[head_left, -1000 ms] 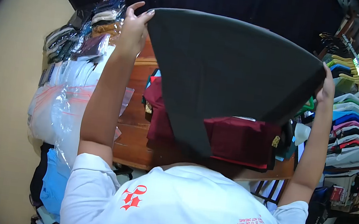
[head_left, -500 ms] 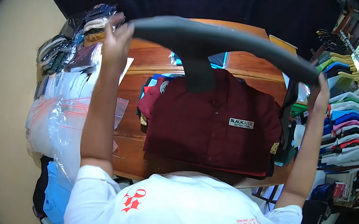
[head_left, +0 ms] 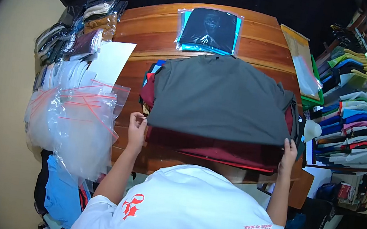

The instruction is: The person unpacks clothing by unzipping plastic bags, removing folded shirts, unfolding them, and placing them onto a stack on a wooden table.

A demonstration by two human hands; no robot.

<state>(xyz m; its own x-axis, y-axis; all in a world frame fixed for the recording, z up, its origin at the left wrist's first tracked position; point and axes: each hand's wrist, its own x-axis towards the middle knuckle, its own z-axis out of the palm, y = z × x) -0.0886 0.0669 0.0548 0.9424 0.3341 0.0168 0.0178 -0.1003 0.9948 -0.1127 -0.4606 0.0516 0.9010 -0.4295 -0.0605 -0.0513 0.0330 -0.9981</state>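
A dark grey T-shirt (head_left: 222, 101) lies spread over a stack of folded garments, neckline away from me and lower edge towards me. My left hand (head_left: 137, 130) pinches the near left corner of that edge. At the near right corner, my right hand (head_left: 287, 155) has its fingers closed on the cloth. Below the hem shows a maroon shirt (head_left: 216, 149) on the stack; its lettered chest label is covered. More colored garments (head_left: 149, 89) stick out from the stack's left side.
Clear plastic bags (head_left: 79, 128) with red seals lie on the left, near bagged clothes (head_left: 99, 15). A bagged black garment (head_left: 209, 29) sits at the table's (head_left: 148, 26) far side. A green crate (head_left: 312, 101) and hanging shirts (head_left: 357, 132) are on the right.
Both hands came down towards me from a raised position. The grey T-shirt, bunched in the air before, now lies spread over the maroon shirt.
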